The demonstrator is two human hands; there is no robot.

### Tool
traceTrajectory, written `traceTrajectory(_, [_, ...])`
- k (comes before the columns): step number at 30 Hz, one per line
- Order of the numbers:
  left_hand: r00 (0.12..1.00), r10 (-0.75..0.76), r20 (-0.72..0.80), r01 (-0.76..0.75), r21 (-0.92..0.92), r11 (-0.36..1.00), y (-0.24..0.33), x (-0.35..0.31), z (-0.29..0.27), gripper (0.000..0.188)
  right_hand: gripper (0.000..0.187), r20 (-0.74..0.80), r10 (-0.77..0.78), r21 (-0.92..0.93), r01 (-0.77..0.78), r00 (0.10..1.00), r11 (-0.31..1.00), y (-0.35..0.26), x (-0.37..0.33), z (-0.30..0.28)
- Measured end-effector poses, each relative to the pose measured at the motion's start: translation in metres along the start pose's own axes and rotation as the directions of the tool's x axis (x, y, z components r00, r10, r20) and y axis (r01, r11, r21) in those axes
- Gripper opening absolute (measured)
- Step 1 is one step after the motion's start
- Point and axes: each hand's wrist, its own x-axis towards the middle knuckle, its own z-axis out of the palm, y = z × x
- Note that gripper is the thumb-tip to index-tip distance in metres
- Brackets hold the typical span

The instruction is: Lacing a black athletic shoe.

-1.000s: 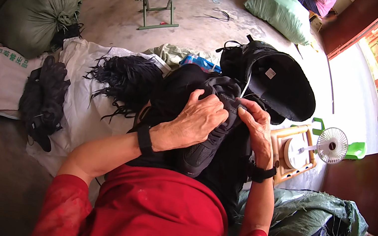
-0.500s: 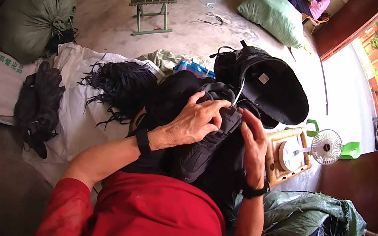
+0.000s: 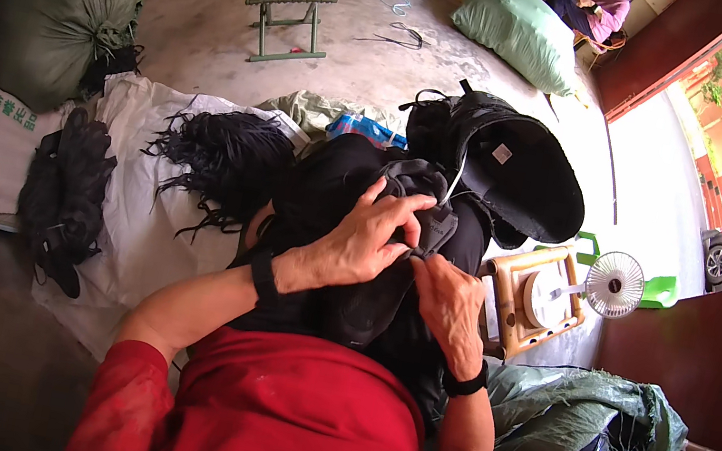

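Observation:
A black shoe (image 3: 358,310) lies on my lap, its toe toward me and its tongue (image 3: 437,229) lifted between my hands. My left hand (image 3: 363,240) is closed on the upper beside the tongue, thumb and index finger bent toward each other. At the other side of the lace opening, my right hand (image 3: 448,307) is pinched at the shoe's edge; whatever is between its fingertips is hidden. A thin white strip (image 3: 457,180) curves down to the tongue. Left of my lap, a bundle of black laces (image 3: 229,154) spreads over a white sheet (image 3: 126,160).
Beyond my knees sits an open black bag (image 3: 524,177). To the right are a small fan (image 3: 613,285), a bamboo stool (image 3: 544,337) and a green sack (image 3: 525,448). More black shoes (image 3: 67,193) lie left. A folding stool (image 3: 290,15) and a seated person (image 3: 597,11) are farther off.
My right hand has moved inward and toward me, from open beside the tongue to a pinch at the shoe's edge. My left hand keeps nearly the same place.

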Motion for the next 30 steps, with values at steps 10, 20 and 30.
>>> traceTrajectory(10, [0.977, -0.155, -0.148, 0.160, 0.019, 0.987, -0.028, -0.064, -0.034, 0.041, 0.029, -0.128, 0.962, 0.936, 0.351, 0.241, 0.037, 0.253, -0.214, -0.140])
traceTrajectory(20, [0.996, 0.020, -0.092, 0.024, 0.451, 0.892, -0.065, -0.024, -0.119, 0.009, 0.045, 0.017, 0.991, 0.884, 0.461, 0.136, -0.078, 0.339, -0.250, -0.205])
traceTrajectory(30, [0.915, 0.178, -0.362, 0.182, 0.764, 0.619, -0.162, -0.022, -0.161, 0.013, 0.017, 0.022, 0.989, 0.964, 0.258, 0.148, -0.060, 0.379, -0.285, -0.145])
